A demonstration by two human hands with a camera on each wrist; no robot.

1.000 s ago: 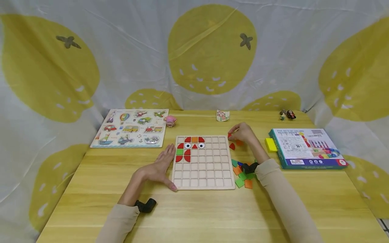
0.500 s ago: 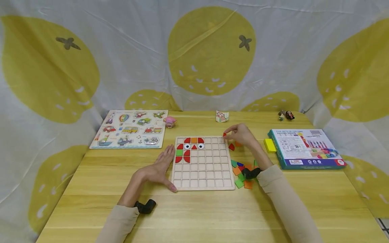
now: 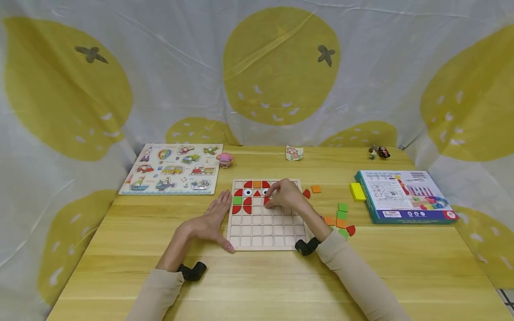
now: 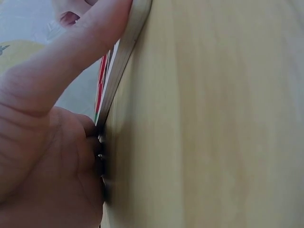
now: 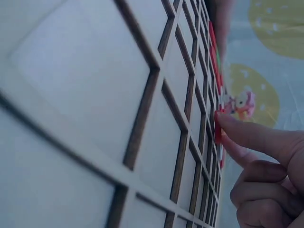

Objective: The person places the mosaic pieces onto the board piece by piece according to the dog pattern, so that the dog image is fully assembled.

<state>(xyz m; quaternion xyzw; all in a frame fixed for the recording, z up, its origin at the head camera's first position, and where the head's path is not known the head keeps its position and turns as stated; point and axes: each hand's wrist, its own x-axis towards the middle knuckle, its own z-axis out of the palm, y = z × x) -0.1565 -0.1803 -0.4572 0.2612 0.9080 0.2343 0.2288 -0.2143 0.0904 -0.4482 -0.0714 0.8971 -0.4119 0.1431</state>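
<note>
A wooden grid board [image 3: 267, 231] lies in the middle of the table, its upper left squares filled with red, green and orange tiles and two eye tiles. My left hand [image 3: 210, 221] rests along the board's left side, fingers straight, with the thumb at the near left corner. Over the board's upper middle, my right hand [image 3: 286, 195] pinches a red tile [image 5: 218, 127] between thumb and forefinger, just below the right eye tile. In the right wrist view its other fingers are curled. The left wrist view shows the left thumb against the board's edge [image 4: 124, 52].
Loose tiles lie right of the board, among them a green tile [image 3: 342, 207] and an orange tile [image 3: 316, 189]. A yellow block [image 3: 357, 191] stands beside a boxed toy set [image 3: 405, 196]. A vehicle puzzle [image 3: 170, 169] and pink figurine [image 3: 225, 160] sit at the back left.
My right hand has moved left from beyond the board's upper right corner to over its upper middle, carrying the red tile. My left hand has stayed in place.
</note>
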